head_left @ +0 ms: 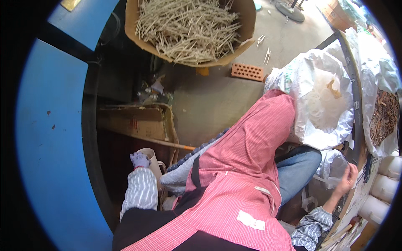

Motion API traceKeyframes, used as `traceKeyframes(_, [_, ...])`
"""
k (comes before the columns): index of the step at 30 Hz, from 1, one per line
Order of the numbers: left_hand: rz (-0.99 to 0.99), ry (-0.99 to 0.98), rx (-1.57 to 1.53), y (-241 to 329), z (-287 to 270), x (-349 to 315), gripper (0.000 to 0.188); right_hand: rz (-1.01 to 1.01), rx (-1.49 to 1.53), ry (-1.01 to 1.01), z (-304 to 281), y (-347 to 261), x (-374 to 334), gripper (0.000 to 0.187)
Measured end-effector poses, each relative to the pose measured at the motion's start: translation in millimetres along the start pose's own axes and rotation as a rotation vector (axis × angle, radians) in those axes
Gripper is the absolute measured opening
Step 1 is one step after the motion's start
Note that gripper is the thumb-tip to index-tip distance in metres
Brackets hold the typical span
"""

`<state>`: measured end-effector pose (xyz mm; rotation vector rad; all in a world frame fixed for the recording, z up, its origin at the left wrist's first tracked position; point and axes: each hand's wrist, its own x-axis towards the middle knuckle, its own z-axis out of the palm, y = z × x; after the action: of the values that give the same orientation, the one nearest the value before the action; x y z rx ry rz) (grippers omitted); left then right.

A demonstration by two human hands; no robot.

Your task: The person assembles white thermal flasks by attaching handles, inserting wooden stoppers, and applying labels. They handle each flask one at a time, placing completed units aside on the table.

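Observation:
My left hand (140, 160), in a pale lavender glove, is at the rim of a cream-coloured jug (153, 161) low on the left; its fingers are curled there and seem to grip the rim. The jug's handle points right, and what lies inside it does not show. On the far right, my bare right hand (346, 179) has its fingers stretched upward with nothing visible in them. It is beside a small white plastic bag (333, 167), just below a large white bag (307, 96) with translucent pieces inside.
A big cardboard drum (190, 63) full of thin whitish plastic sticks stands ahead. A perforated red brick (247, 72) lies on the floor. Blue machine panels (50, 134) line the left; a cardboard box (134, 121) is beside them. White cylinders (383, 188) stand at right.

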<state>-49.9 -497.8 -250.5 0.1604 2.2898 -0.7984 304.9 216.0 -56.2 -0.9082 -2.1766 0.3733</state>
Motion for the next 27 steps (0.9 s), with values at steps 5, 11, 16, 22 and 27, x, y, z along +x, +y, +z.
traceKeyframes(5, [0.495, 0.548, -0.506, 11, -172, -65, 0.021, 0.369, 0.603, -0.120, 89, -76, -14, 0.029])
traceKeyframes(11, [1.228, 1.239, -0.346, 77, -355, -222, 0.021, 0.502, 1.174, -0.555, 156, -183, -18, 0.070])
traceKeyframes(16, [2.003, 1.052, -0.139, 129, -341, -265, 0.030, 0.737, 1.952, -0.466, 169, -143, 5, 0.082])
traceKeyframes(22, [2.030, 0.736, -1.174, 204, -418, -234, 0.046, 0.772, 2.047, -0.320, 175, -75, -5, 0.065])
traceKeyframes(27, [2.064, -0.060, -1.697, 275, -485, -257, 0.058, 0.785, 1.939, -0.360, 189, -82, -25, 0.051])
